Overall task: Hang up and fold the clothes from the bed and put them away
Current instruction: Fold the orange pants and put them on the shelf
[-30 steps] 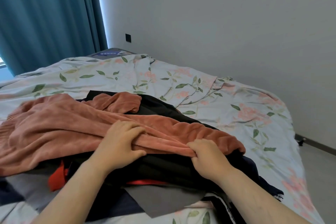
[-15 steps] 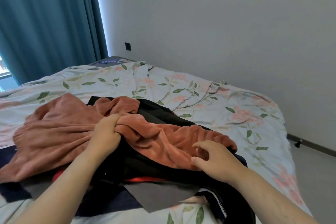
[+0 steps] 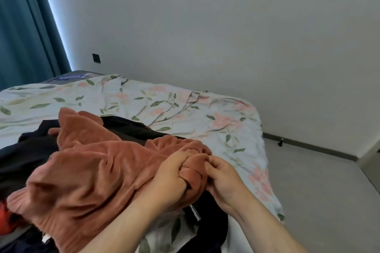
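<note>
Both hands on the rust fleece garment (image 3: 92, 170) at its right-hand edge, near the bed's (image 3: 205, 113) right side
- left hand (image 3: 172, 172): fingers curled round a bunched fold of the fleece, thumb on top
- right hand (image 3: 224, 178): just beside the left, knuckles nearly touching it, fingertips pinching the same bunched edge – fingers partly hidden in the fabric

The fleece lies crumpled across a pile of dark clothes (image 3: 133, 127), most of it spread to the left of the hands, one flap standing up at the far end. A black piece with white stripes (image 3: 195, 211) pokes out below the hands and hangs toward the near edge of the bed. A bit of red fabric (image 3: 4, 211) shows at the far left under the pile – can't tell what it is

The bed has a floral sheet. Teal curtain (image 3: 24, 26) top left, dark wall socket (image 3: 96, 58) beside it, grey floor (image 3: 318, 181) to the right
</note>
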Demonstrator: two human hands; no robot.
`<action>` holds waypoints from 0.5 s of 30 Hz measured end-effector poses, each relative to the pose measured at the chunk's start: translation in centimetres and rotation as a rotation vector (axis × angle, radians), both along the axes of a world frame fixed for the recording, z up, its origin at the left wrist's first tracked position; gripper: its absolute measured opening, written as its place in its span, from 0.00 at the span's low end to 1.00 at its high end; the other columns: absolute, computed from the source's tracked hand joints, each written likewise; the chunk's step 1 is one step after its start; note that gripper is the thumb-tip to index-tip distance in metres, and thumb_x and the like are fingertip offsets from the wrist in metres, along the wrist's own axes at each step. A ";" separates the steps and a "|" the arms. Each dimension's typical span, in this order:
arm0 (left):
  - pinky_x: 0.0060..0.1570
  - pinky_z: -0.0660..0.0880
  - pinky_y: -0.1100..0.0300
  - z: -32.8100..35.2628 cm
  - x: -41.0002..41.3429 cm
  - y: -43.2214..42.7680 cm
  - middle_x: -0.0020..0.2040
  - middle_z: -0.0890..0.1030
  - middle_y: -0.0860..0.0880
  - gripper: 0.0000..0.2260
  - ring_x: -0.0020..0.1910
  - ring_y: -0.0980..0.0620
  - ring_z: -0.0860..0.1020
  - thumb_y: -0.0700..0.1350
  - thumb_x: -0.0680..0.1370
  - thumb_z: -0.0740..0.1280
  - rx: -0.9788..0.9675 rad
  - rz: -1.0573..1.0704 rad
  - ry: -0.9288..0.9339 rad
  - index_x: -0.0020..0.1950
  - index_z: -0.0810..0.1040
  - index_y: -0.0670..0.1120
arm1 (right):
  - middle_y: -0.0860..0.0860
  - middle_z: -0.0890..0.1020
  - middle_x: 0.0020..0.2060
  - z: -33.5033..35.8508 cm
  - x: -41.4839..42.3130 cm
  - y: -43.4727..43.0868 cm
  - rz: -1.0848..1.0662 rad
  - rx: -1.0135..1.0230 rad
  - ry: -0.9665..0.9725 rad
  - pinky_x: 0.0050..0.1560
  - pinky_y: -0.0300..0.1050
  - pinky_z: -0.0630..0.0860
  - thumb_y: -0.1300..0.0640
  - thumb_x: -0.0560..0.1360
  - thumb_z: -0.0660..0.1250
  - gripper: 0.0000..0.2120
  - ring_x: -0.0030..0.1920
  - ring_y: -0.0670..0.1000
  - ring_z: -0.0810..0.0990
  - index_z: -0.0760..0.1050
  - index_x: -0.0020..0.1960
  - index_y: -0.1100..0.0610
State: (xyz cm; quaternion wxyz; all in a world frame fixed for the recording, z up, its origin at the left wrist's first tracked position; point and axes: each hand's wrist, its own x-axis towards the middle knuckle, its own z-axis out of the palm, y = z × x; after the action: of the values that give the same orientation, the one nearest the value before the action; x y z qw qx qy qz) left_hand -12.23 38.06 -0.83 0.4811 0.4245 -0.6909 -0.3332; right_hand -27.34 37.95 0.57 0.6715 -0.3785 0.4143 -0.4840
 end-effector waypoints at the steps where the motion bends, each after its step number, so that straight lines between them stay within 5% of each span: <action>1: 0.65 0.68 0.67 -0.2 -0.5 0.3 0.62 0.80 0.61 0.15 0.65 0.61 0.75 0.45 0.77 0.65 -0.014 -0.019 -0.016 0.62 0.81 0.54 | 0.64 0.85 0.49 -0.4 -0.7 0.3 -0.026 0.015 -0.010 0.47 0.47 0.82 0.64 0.80 0.64 0.10 0.48 0.57 0.85 0.84 0.48 0.61; 5: 0.68 0.68 0.59 -1.6 -1.1 1.0 0.64 0.79 0.59 0.23 0.67 0.58 0.74 0.38 0.72 0.66 -0.152 -0.099 -0.256 0.66 0.79 0.53 | 0.62 0.85 0.47 -2.1 -4.2 1.4 -0.163 0.107 -0.060 0.46 0.45 0.82 0.65 0.83 0.59 0.10 0.45 0.54 0.84 0.79 0.52 0.66; 10: 0.76 0.53 0.48 -4.8 1.9 3.6 0.69 0.73 0.55 0.32 0.73 0.50 0.67 0.63 0.68 0.66 -0.117 0.130 -0.777 0.70 0.75 0.53 | 0.63 0.85 0.48 -3.5 -10.3 1.9 -0.334 0.153 -0.165 0.44 0.45 0.84 0.66 0.83 0.58 0.11 0.44 0.53 0.86 0.78 0.53 0.69; 12: 0.76 0.54 0.46 -6.0 3.8 5.0 0.70 0.74 0.52 0.36 0.74 0.48 0.67 0.69 0.67 0.63 -0.069 0.217 -0.802 0.70 0.76 0.52 | 0.59 0.85 0.43 -3.9 -12.9 1.9 -0.466 0.210 -0.157 0.38 0.41 0.83 0.67 0.81 0.61 0.08 0.38 0.50 0.84 0.79 0.51 0.67; 15: 0.75 0.59 0.48 -7.9 7.2 7.1 0.70 0.74 0.50 0.39 0.73 0.47 0.68 0.71 0.65 0.59 0.106 0.370 -0.828 0.70 0.76 0.50 | 0.52 0.79 0.26 -5.3 -15.2 2.5 -0.601 0.377 0.139 0.24 0.36 0.73 0.71 0.73 0.64 0.08 0.23 0.46 0.75 0.78 0.40 0.61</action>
State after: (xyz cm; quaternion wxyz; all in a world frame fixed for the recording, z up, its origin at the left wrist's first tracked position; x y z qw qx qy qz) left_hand -5.00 45.17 -8.69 0.1937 0.6623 -0.7194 -0.0788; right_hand -42.57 40.48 -4.77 0.5275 -0.1412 0.6337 -0.5480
